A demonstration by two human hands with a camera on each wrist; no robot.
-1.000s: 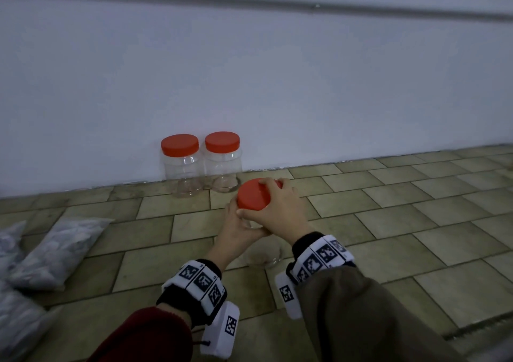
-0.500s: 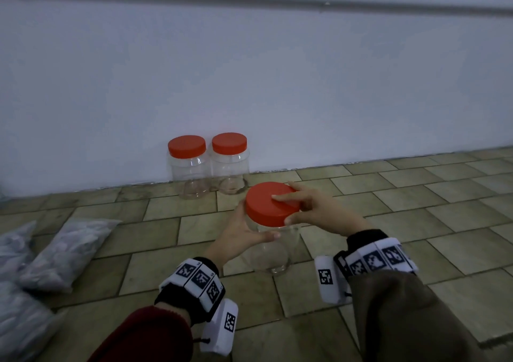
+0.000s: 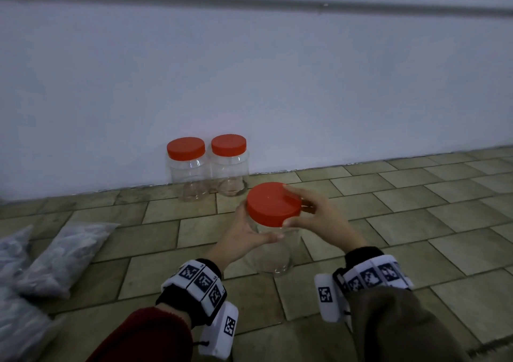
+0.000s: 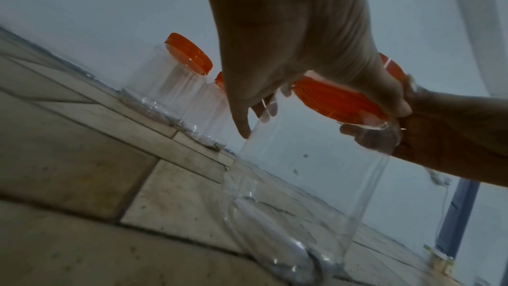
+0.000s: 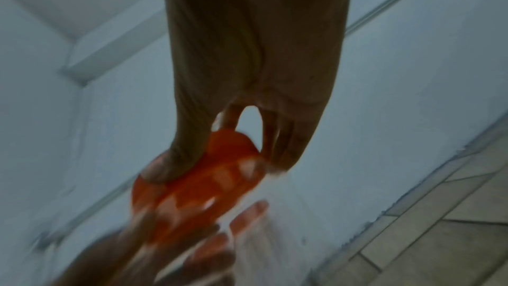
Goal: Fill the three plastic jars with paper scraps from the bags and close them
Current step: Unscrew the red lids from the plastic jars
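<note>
A clear, empty plastic jar stands on the tiled floor in front of me with a red lid on its mouth. My left hand grips the jar just under the lid, thumb across the near side. From the right, my right hand grips the lid's rim between thumb and fingers. In the left wrist view the lid looks tilted over the jar; whether it is loose I cannot tell. The right wrist view is blurred, with the lid under my fingers.
Two more empty jars with red lids stand side by side against the white wall. Grey bags of paper scraps lie on the floor at the left. Bare tiles stretch to the right.
The jar has come away from the wall toward me, held in both hands. My right hand has turned from on top of the lid round to its right side.
</note>
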